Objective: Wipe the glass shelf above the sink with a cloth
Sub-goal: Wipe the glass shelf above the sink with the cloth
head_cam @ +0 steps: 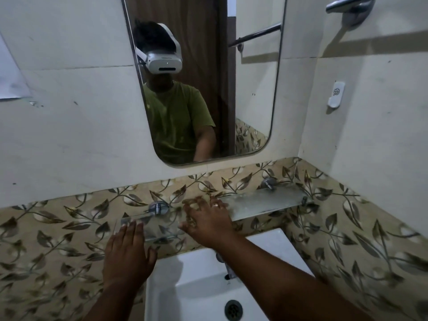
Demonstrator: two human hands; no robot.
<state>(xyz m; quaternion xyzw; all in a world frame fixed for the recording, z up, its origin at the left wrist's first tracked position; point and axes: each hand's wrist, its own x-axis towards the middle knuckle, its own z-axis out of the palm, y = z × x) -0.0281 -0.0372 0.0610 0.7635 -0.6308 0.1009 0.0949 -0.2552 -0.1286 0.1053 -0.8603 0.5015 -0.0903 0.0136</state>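
The glass shelf (266,202) runs along the leaf-patterned tile band above the sink, held by two chrome brackets; its right half looks frosted, its left half is clear. My right hand (206,221) lies flat on the shelf's middle, fingers spread, a ring on one finger. My left hand (128,253) is open with fingers together, its fingertips touching the shelf's left front edge. No cloth is visible in either hand or anywhere in view.
A white sink (203,286) with a drain and chrome tap (228,267) sits below the shelf. A mirror (203,77) hangs above, reflecting a person in a headset. A towel rail (352,8) and a white wall holder (335,93) are at the right.
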